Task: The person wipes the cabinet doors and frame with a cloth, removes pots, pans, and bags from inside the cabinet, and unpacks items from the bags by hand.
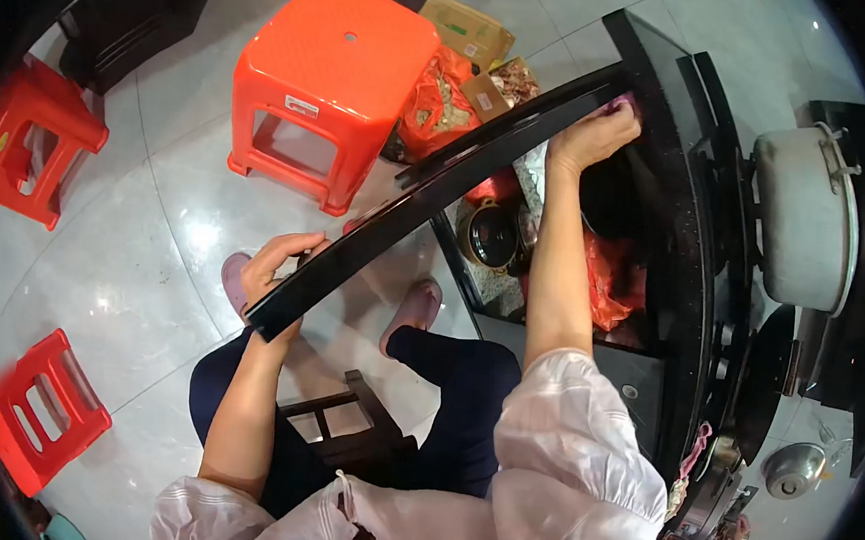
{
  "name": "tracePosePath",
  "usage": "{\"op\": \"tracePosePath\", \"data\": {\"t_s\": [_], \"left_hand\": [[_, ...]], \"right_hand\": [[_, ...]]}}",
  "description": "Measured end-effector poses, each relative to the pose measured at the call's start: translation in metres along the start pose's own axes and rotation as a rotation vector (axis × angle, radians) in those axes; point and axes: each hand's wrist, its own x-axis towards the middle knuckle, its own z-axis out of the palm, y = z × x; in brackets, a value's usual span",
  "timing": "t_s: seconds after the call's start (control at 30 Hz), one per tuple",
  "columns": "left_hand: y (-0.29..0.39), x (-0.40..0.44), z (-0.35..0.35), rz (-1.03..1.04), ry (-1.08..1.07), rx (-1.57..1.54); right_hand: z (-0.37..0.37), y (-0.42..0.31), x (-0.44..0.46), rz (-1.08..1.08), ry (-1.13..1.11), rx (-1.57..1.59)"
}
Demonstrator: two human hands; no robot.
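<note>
A black cabinet door (428,194) swings out across my view, seen nearly edge-on. My left hand (277,264) grips its outer end, fingers wrapped around the edge. At the hinge end, my right hand (594,141) is closed on a pink cloth (625,101), pressed close to where the door meets the black cabinet (687,288). Most of the cloth is hidden by the fingers. Below my right forearm, the cabinet's inside holds a dark-lidded pot (492,236) and red plastic bags (607,282).
A large orange-red stool (343,48) stands beyond the door, beside a red bag (444,105) and cardboard boxes (466,30). Two more red stools (35,142) are at left. On the right are a big metal pot (802,216) and a metal bowl (795,471).
</note>
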Motion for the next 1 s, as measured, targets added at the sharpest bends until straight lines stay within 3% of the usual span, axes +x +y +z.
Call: {"op": "tracePosePath", "data": {"t_s": [0.1, 0.23, 0.3, 0.4, 0.53, 0.57, 0.67, 0.73, 0.77, 0.87, 0.93, 1.0], "left_hand": [[-0.004, 0.006, -0.002, 0.001, 0.012, 0.003], [-0.009, 0.006, -0.002, -0.036, 0.005, 0.042], [-0.004, 0.008, -0.001, -0.057, 0.016, 0.000], [-0.002, 0.007, -0.005, -0.075, -0.017, 0.048], [-0.002, 0.007, -0.006, -0.100, -0.006, 0.018], [-0.004, 0.005, -0.006, -0.112, 0.009, 0.000], [-0.030, -0.016, -0.009, -0.176, 0.147, 0.063], [-0.081, -0.033, -0.037, 0.106, 0.039, 0.541], [-0.074, -0.030, -0.033, 0.044, 0.075, 0.462], [-0.054, -0.018, -0.021, -0.222, 0.233, 0.095], [-0.055, -0.015, -0.020, -0.194, 0.223, 0.092], [-0.055, -0.015, -0.023, -0.180, 0.193, 0.045]], "right_hand": [[-0.002, 0.021, -0.010, -0.256, -0.094, -0.187], [-0.054, 0.059, -0.005, -0.547, -0.484, -0.569], [-0.096, 0.050, -0.004, -0.470, -0.559, -0.659], [-0.145, 0.050, -0.028, -0.314, -0.486, -0.717], [-0.147, 0.049, -0.039, -0.258, -0.460, -0.706], [-0.136, 0.047, -0.030, -0.214, -0.597, -0.682], [-0.084, 0.055, -0.025, -0.633, -0.477, -0.659], [-0.048, 0.045, -0.007, -0.559, -0.494, -0.399], [-0.044, 0.041, -0.008, -0.638, -0.427, -0.481], [-0.068, 0.052, 0.006, -0.739, -0.539, -0.534], [-0.106, 0.082, 0.005, -0.783, -0.563, -0.548], [-0.162, 0.113, -0.011, -0.692, -0.646, -0.587]]}}
